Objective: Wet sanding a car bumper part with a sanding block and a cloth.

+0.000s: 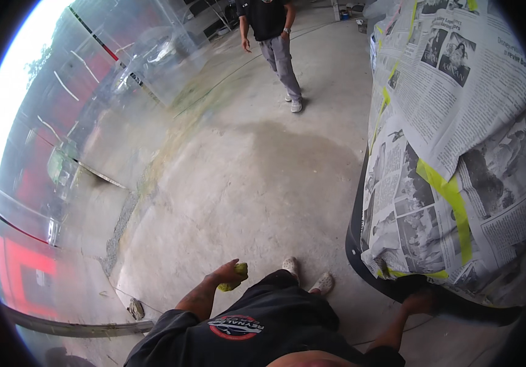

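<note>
My left hand (226, 272) is closed round a small yellow-green lump (235, 281), held out to the left of my body. Whether it is cloth, sponge or wadded tape I cannot make out. On the right, my right hand (419, 302) rests at the dark lower edge (391, 286) of a large rounded body, which looks like a vehicle's bumper. Shadow hides how its fingers lie. Above that edge, sheets of newspaper (434, 140) cover the body, held down with strips of yellow-green tape (449, 192).
Another person (272, 37) in a dark top and grey trousers stands on the concrete floor (232, 177) ahead. A damp patch (303, 147) darkens the floor between us. Clear plastic sheeting (98, 159) hangs along the left. A small stone-like lump (135, 309) lies near its foot.
</note>
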Demonstrator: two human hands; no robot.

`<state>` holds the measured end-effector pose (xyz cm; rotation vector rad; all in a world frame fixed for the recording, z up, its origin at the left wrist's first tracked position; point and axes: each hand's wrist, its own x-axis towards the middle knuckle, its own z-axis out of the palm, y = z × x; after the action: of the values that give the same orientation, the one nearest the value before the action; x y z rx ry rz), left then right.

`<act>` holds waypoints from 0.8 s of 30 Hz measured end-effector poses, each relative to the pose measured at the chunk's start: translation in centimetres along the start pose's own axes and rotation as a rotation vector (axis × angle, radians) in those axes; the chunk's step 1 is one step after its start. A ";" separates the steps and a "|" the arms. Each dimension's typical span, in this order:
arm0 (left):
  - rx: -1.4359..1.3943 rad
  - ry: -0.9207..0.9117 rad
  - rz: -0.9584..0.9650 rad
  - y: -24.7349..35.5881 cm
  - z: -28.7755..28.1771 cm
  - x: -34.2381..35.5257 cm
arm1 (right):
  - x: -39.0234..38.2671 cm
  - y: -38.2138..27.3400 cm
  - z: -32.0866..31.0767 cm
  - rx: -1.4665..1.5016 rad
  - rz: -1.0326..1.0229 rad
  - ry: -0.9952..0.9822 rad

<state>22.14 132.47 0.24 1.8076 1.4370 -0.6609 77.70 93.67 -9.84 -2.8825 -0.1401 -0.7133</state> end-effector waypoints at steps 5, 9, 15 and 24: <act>-0.040 -0.023 0.042 -3.1 0.3 3.2 | -3.3 -1.8 -0.1 0.217 -0.103 -0.308; -0.101 -0.032 0.040 -6.1 -0.5 6.6 | -7.4 -0.3 -0.9 0.159 -0.009 -0.374; -0.272 -0.032 0.009 -9.4 -4.4 8.4 | -19.6 0.0 -1.3 -0.177 0.759 -0.438; -0.351 -0.009 -0.105 -18.8 -8.1 11.8 | -27.6 -12.3 -2.0 0.112 0.315 -0.986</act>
<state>6.47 148.09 -7.99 1.4642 1.5420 -0.4343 50.84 103.97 -19.34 -2.7567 0.1505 0.7599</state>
